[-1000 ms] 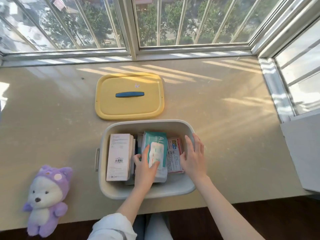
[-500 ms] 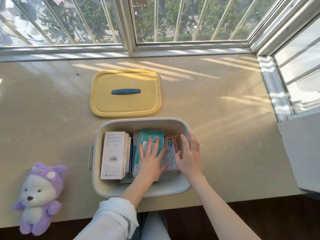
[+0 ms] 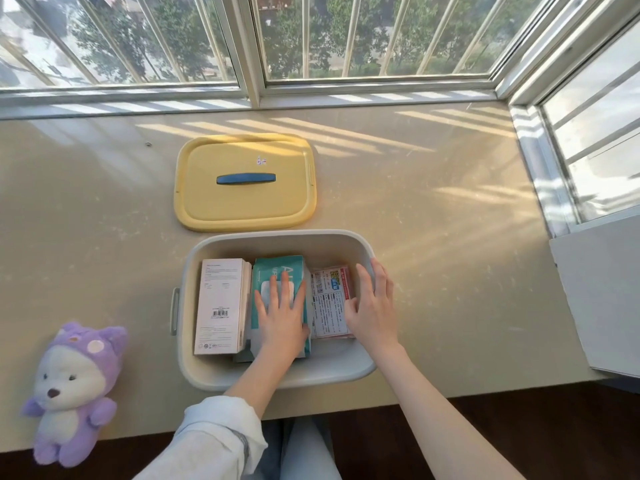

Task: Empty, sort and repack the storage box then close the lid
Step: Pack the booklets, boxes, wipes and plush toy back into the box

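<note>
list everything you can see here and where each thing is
storage box: one, pale grey, open, at the table's near edge
lid: one, yellow with a blue handle, flat on the table behind the box
carton: one, white, left side of the box
wipes pack: one, teal, middle of the box
packet: one, red and white, printed, right side of the box
plush toy: one, purple and white, near left of the table
table: one, beige, under the window
window: barred, white frame, behind and to the right
sleeve: one, pale blue, left forearm
left hand: flat on the wipes pack, fingers straight
right hand: fingers relaxed, at the packet's right edge
</note>
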